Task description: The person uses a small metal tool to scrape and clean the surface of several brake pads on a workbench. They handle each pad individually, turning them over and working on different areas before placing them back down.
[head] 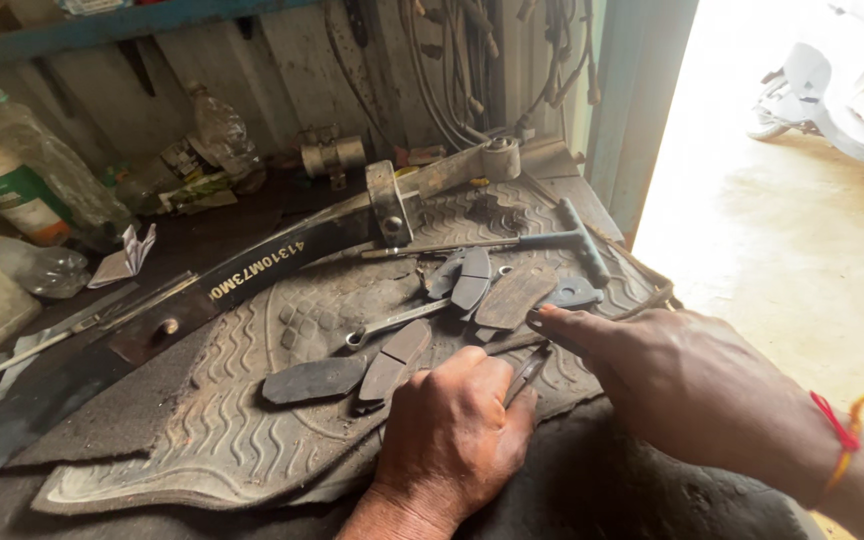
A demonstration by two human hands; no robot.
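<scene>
My left hand [452, 435] rests on a grey ribbed rubber mat [202, 430] with its fingers curled around a thin metal tool [526, 372]. My right hand [677, 385] lies flat to its right, the index finger stretched toward a worn brake pad [515, 295]. Several dark brake pads lie on the mat, among them one [314, 380] and another [395, 360] just left of my left hand. A spanner [392, 322] lies between the pads. A T-handle wrench [552, 240] sits beyond them.
A long black metal arm [282, 265] crosses the bench diagonally. Plastic bottles [12, 185] stand at the back left, cables [452, 70] hang on the wall. A doorway at right opens onto a sunlit floor [792, 240] with a parked scooter [842, 90].
</scene>
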